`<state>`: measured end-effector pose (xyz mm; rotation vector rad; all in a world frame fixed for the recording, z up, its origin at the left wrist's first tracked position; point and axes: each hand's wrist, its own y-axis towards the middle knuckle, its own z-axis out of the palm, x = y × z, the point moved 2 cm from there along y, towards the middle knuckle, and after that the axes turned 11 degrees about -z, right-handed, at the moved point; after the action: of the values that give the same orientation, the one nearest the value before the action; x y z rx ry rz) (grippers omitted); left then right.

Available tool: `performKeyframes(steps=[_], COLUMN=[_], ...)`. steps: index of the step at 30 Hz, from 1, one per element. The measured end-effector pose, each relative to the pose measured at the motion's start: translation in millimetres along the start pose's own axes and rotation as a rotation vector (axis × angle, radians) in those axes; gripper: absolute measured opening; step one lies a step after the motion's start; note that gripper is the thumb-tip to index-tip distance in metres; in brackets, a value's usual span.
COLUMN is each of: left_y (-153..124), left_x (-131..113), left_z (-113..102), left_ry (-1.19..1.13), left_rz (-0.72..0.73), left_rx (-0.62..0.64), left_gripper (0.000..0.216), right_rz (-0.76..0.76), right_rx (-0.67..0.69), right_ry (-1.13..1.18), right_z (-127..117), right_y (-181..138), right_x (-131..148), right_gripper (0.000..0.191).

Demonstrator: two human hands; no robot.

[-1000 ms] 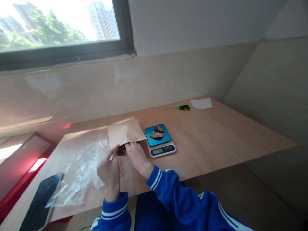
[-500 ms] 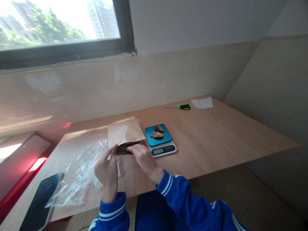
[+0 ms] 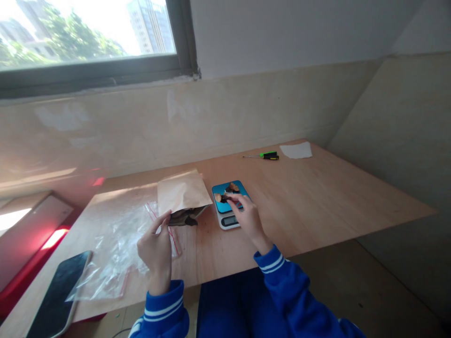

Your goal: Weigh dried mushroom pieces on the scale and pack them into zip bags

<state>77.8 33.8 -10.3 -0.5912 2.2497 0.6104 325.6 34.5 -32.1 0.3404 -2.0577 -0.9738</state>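
Note:
A brown paper bag (image 3: 181, 193) lies on the wooden table (image 3: 303, 202) with its dark mouth toward me. My left hand (image 3: 157, 249) pinches the bag's open lip at the near edge. To the right stands a small kitchen scale (image 3: 229, 206) with a blue platform that carries brown dried pieces (image 3: 230, 188). My right hand (image 3: 246, 213) is over the scale, its fingertips pinched on a small dark piece at the platform. Blue sleeves with white stripes cover both my arms.
Clear plastic zip bags (image 3: 116, 244) with red seals lie left of the paper bag. A dark phone (image 3: 58, 295) rests at the table's near left corner. A green-handled screwdriver (image 3: 266, 156) and a white paper (image 3: 296, 150) lie at the back right.
My right hand has left the mouth of the paper bag and moved right to the scale platform with a small piece. My left hand has stayed on the bag's lip.

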Motion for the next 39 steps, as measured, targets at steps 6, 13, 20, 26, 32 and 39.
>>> performKeyframes(steps=[6,13,20,26,32,39], left_y=[-1,-2,-6,-8,-10,-8], left_x=[1,1,0,1,0,1], left_z=[0,0,0,-7,-9,-13], left_ry=[-0.007,0.002,-0.004,-0.044,-0.043,-0.043], left_rz=[0.009,0.012,0.003,-0.013,-0.013,-0.056], left_rx=[0.004,0.023,0.044,0.047,0.034,0.05], left_gripper=[0.024,0.024,0.025,0.025,0.024,0.024], right_rz=[-0.057,-0.055,-0.273,-0.339,-0.331,-0.165], right_rx=[0.256,0.3,0.489,0.575,0.517,0.113], right_ry=[-0.325,-0.309,0.064,-0.145,0.018,0.03], right_z=[3,8,44,64,46,-14], right_y=[-6,-8,-17,-23,-14,10], right_x=[-17,11,66,70,65,36], right_gripper=[0.029,0.044,0.034,0.035,0.025,0.019])
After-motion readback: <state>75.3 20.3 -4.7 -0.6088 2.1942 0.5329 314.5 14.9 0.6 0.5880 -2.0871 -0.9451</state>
